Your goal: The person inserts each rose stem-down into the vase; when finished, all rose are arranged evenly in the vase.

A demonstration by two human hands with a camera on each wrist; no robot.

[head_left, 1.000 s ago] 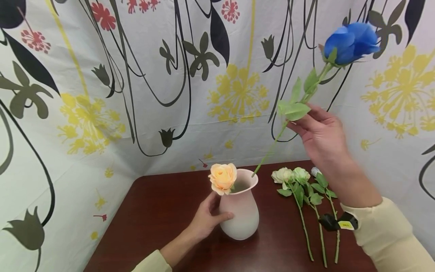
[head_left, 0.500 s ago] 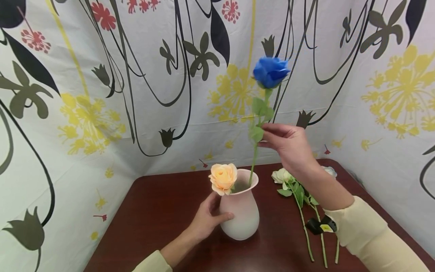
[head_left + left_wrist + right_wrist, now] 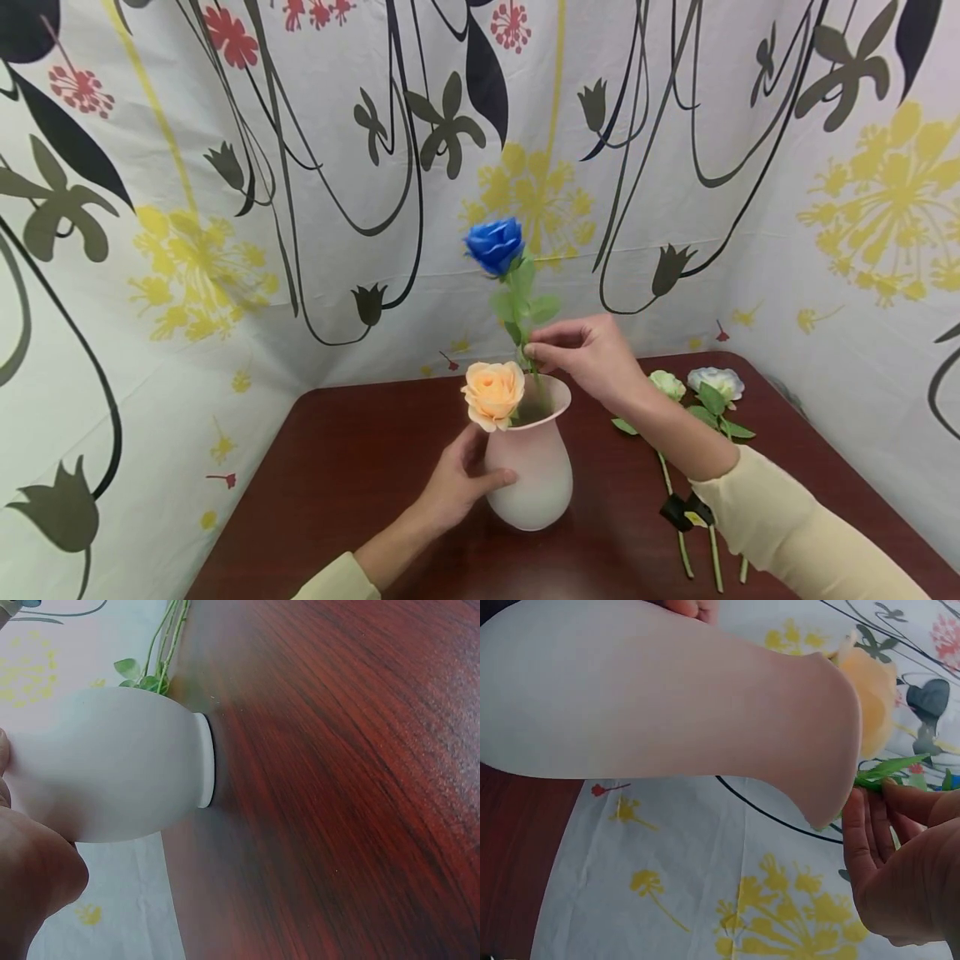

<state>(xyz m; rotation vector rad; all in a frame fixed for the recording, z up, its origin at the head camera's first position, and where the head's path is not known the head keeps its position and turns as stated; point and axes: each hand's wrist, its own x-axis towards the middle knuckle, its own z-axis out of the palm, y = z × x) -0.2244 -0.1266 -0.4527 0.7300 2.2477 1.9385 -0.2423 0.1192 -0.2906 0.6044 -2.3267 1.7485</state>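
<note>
A pale pink-and-white vase (image 3: 529, 483) stands upright on the dark red table, and my left hand (image 3: 455, 479) grips its left side. A peach rose (image 3: 492, 395) leans out over the vase's left rim. Between thumb and fingers my right hand (image 3: 588, 354) pinches the green stem of a blue rose (image 3: 495, 247) just above the mouth. The lower stem is inside the vase, its end hidden. In the right wrist view the fingertips (image 3: 889, 787) are close by the vase's rim.
Several cut roses, among them a pale one (image 3: 716, 385) and a greenish one (image 3: 667, 383), lie at the right of the table (image 3: 360, 450), partly under my right forearm. A patterned cloth (image 3: 315, 208) hangs behind and at both sides.
My right hand has carried the blue rose left and down, from tilted right to nearly upright, and its stem has slid deeper into the vase. The left hand and the vase have stayed put.
</note>
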